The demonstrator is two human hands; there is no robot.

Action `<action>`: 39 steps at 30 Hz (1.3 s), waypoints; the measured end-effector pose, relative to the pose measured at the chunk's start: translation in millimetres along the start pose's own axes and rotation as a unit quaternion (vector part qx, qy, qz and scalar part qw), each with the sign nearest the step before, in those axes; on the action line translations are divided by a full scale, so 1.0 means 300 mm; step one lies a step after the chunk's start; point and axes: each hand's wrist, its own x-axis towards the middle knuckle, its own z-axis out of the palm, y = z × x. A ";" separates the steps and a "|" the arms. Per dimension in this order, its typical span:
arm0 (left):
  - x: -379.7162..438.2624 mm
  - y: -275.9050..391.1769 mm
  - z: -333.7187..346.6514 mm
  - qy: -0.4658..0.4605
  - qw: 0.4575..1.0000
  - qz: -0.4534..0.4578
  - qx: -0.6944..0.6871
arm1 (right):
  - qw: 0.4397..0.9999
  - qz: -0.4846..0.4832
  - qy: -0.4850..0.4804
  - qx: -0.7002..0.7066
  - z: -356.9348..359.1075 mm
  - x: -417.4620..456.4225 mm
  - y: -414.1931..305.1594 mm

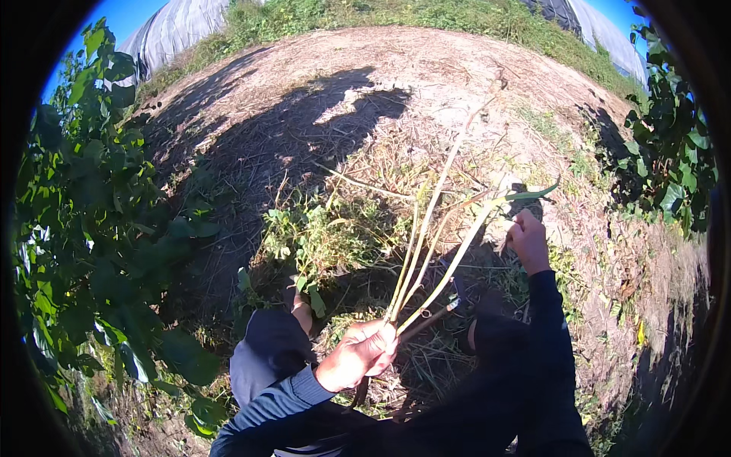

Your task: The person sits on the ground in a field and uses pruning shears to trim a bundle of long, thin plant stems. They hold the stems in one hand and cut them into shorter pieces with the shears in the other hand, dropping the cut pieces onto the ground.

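My left hand is shut around the lower ends of several long, pale, dry plant stalks. The stalks fan out upward and to the right from my fist. One thicker stalk ends in a bent green leaf blade. My right hand is raised beside that green tip, its fingers curled in. Whether anything thin is pinched between those fingers is too unclear to tell. Under the stalks, near my left hand, lies a brown stick or tool handle with a pale end.
Green weeds grow on the ground before my feet. Leafy climbing plants rise at the left, with more foliage at the right. Dry straw-like litter covers the soil farther off. Sheet-covered tunnels stand behind.
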 end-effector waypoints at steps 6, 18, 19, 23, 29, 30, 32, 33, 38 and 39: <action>0.035 -0.026 0.023 0.054 0.998 0.008 0.019 | 0.977 -0.210 0.015 -0.036 0.046 -0.005 -0.158; 0.113 -0.073 0.025 0.132 0.945 0.078 0.289 | 0.974 -0.107 0.198 -0.033 -0.115 0.003 -0.117; 0.118 -0.087 0.019 0.135 0.942 0.086 0.294 | 0.974 -0.063 0.216 -0.032 -0.137 0.011 -0.093; 0.134 -0.118 -0.003 0.146 0.896 0.119 0.403 | 0.969 -0.021 0.231 0.090 -0.196 0.002 -0.064; 0.163 -0.113 0.005 0.127 0.741 0.162 0.639 | 0.872 0.033 0.085 0.481 -0.216 -0.038 -0.219; 0.155 -0.112 0.001 0.129 0.730 0.159 0.653 | 0.845 0.052 0.071 0.528 -0.212 -0.039 -0.260; 0.162 -0.109 0.027 0.125 0.719 0.149 0.667 | 0.812 0.085 0.047 0.576 -0.238 -0.045 -0.289; 0.167 -0.116 0.029 0.123 0.724 0.145 0.663 | 0.806 0.097 0.035 0.583 -0.254 -0.046 -0.280; 0.170 -0.123 0.024 0.116 0.718 0.156 0.668 | 0.827 0.067 -0.005 0.559 -0.283 -0.034 -0.192; 0.174 -0.124 0.027 0.112 0.714 0.167 0.671 | 0.832 0.045 -0.012 0.552 -0.297 -0.033 -0.171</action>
